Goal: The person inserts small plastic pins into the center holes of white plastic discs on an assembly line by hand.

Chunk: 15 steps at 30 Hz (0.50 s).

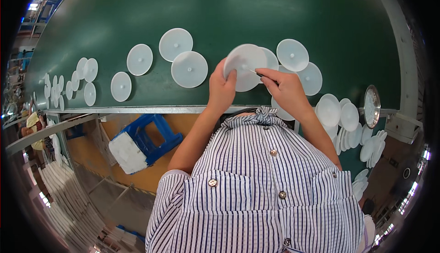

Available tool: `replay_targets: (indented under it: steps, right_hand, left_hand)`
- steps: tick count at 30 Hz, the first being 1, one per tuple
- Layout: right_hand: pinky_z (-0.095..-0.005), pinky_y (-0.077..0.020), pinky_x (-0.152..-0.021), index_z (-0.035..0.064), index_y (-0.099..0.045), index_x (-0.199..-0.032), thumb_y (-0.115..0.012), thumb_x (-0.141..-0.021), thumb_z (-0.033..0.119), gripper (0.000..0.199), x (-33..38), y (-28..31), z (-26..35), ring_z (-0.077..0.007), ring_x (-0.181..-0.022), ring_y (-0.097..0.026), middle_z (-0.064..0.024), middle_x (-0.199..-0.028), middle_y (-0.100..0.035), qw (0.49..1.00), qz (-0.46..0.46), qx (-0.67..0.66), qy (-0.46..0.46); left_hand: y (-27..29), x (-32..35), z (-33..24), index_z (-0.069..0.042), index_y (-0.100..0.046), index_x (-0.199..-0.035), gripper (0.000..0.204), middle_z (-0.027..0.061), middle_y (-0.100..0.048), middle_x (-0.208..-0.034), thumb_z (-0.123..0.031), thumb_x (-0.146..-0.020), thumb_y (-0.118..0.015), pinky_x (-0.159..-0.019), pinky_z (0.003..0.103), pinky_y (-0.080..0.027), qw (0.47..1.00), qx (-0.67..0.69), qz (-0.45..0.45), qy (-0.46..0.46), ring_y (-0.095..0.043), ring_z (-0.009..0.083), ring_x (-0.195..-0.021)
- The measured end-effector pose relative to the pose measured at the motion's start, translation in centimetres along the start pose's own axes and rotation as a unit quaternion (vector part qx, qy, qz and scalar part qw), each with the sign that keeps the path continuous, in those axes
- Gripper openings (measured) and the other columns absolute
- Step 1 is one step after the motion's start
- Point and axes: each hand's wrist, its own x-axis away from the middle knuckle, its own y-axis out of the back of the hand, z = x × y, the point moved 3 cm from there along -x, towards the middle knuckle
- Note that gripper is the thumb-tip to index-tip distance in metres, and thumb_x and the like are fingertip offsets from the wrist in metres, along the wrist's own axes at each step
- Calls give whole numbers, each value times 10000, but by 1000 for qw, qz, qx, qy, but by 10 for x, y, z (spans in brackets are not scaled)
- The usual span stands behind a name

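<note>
My left hand point(222, 89) holds up a round white translucent plastic disc point(246, 57) by its edge, thumb on the face and fingers behind. The disc is tilted, with a small raised hub at its centre. My right hand point(288, 91) is closed on a thin tool point(257, 74) with a dark handle and a narrow light tip. This tip lies over the disc, close to its right side; whether it touches cannot be made out. Partly behind the held disc is another white disc point(271, 58). Further discs point(292, 54) rest just right of my hands.
Several like discs point(189, 69) lie spread leftward on the green table point(256, 10). Overlapping discs point(328, 110) crowd the right, near a round metal dish point(377, 98) of small pale pieces. Below the table's front edge stands a blue stool point(145, 138) with a white pad point(127, 153).
</note>
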Motion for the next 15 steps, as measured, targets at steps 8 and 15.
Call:
replay_targets:
  steps: [8, 15]
  right_hand:
    - [-351, -439, -484, 134, -619, -978, -560, -755, 102, 232, -10, -17, 22, -247, -560, -581, -72, -632, -598, 953, 5, 252, 169]
    - [-346, -425, -454, 124, -601, -1002, -531, -762, 96, 251, -25, -54, 32, -231, -555, -576, -70, -624, -579, 949, 10, 196, 246]
  left_hand:
    - [5, 14, -13, 30, -503, -1121, 323, 194, -621, -893, 9, -803, -449, -742, 341, -471, 984, -78, -94, -131, -624, 282, -812]
    - [43, 20, -29, -24, -514, -1051, 252, 215, -591, -824, -6, -807, -454, -659, 414, -461, 915, -312, -189, -170, -583, 391, -770]
